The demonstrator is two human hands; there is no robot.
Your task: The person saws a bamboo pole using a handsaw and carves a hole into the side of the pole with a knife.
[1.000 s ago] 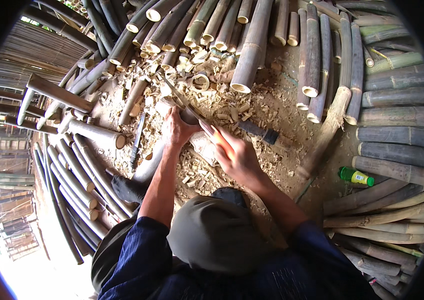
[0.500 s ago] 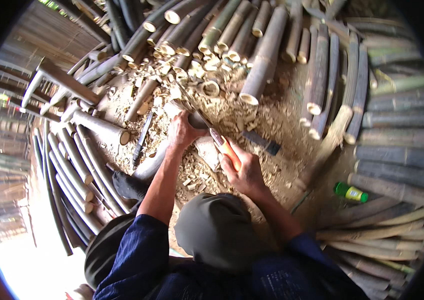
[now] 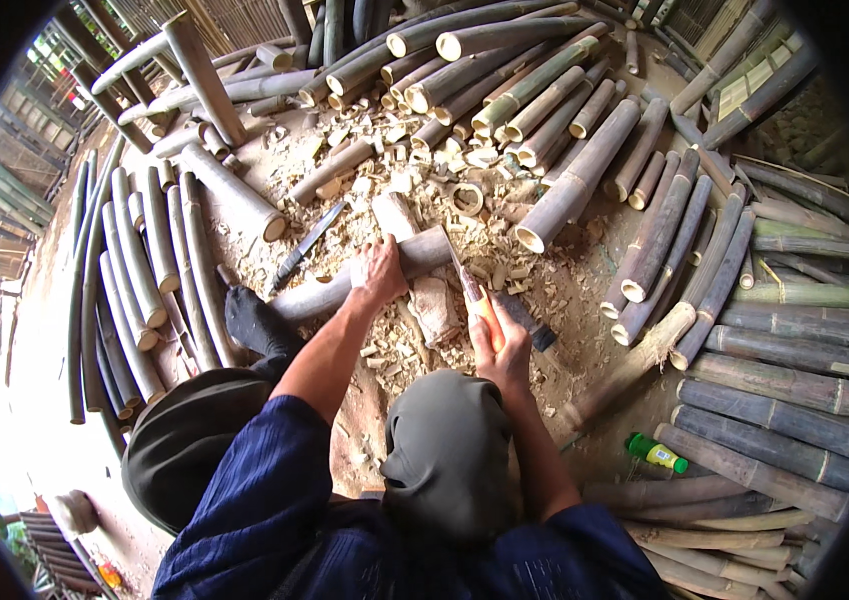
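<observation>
My left hand (image 3: 379, 273) is wrapped over a grey-brown bamboo pole (image 3: 325, 297), pressing near its right part. The pole slants up to the right and rests across a pale wooden block (image 3: 433, 312). In my right hand (image 3: 507, 350) is a hand saw with an orange handle (image 3: 486, 318), the fingers closed round it. The saw's narrow blade (image 3: 458, 258) stands at the pole's right end; whether it touches the pole I cannot tell. Beside the pole's lower left part is my dark-covered foot (image 3: 257, 322).
Wood chips (image 3: 405, 180) litter the ground. A knife (image 3: 307, 248) lies left of the pole, and a dark tool (image 3: 535, 325) lies partly behind my right hand. Cut bamboo lengths (image 3: 575, 185) ring the work spot. A green bottle (image 3: 656, 453) lies at the right; a wooden frame (image 3: 207, 80) stands far left.
The whole view has shifted. The saw blade, which lay slanting up-left past my left hand, now stands at the pole's right end. My left hand still grips the pole.
</observation>
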